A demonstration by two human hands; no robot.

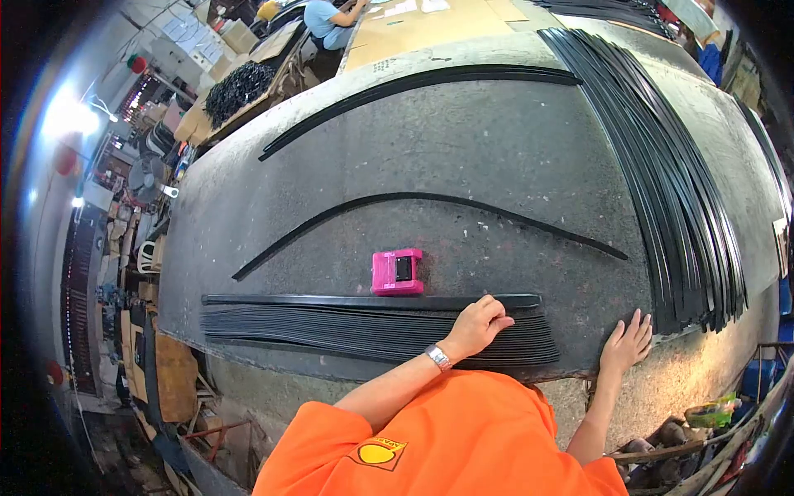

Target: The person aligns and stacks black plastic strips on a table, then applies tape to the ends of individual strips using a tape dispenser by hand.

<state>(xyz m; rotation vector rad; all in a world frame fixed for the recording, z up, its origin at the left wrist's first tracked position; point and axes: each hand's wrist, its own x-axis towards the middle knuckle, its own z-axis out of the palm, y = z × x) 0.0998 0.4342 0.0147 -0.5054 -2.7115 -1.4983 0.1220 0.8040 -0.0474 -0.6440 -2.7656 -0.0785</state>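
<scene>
My left hand [480,326], with a watch on its wrist, is closed over the right part of a neat stack of thin black strips [364,331]. Its knuckles touch a thicker black strip [331,301] along the stack's far side; what its fingertips hold is hidden. Flat on the grey tabletop [513,165], near its front edge, my right hand [626,343] has its fingers spread beside a large bundle of long black strips [662,182]. A pink box with a black part [397,272] sits beyond the stack.
One curved black strip [413,196] arches behind the pink box, and more long strips [413,88] lie farther back. A person in a blue shirt [329,21] is at another table at the top. A dark heap [240,93] rests on a bench at the upper left.
</scene>
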